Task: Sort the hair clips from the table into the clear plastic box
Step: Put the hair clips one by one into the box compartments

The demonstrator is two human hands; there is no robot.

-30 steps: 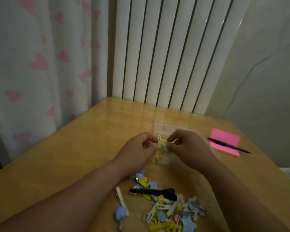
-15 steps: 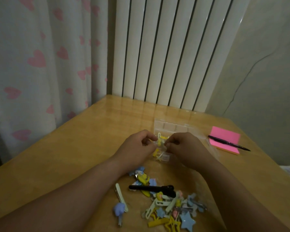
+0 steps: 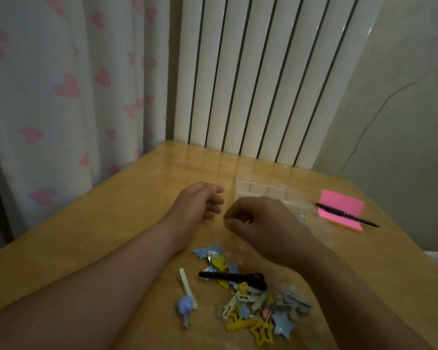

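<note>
A clear plastic box [image 3: 261,191] with small compartments lies on the wooden table [image 3: 127,223] just beyond my hands. A yellow-green hair clip [image 3: 305,220] shows inside it, right of my right hand. My left hand [image 3: 200,200] hovers over the table left of the box, its fingers relaxed and holding nothing. Partly covering the box, my right hand [image 3: 263,223] is blurred, with loosely curled fingers and nothing visible in them. A pile of coloured hair clips [image 3: 253,304] lies near me, with a long black clip [image 3: 233,276] and a pale green clip [image 3: 187,290] beside it.
A pink sticky-note pad [image 3: 341,210] with a black pen [image 3: 347,218] across it sits at the table's right. A white radiator [image 3: 263,79] and a heart-print curtain [image 3: 61,97] stand behind the table.
Both hands were pinching a yellow clip over the box. Now they have parted and neither holds it. A yellow-green clip lies in the box, and the right hand has drawn back toward me.
</note>
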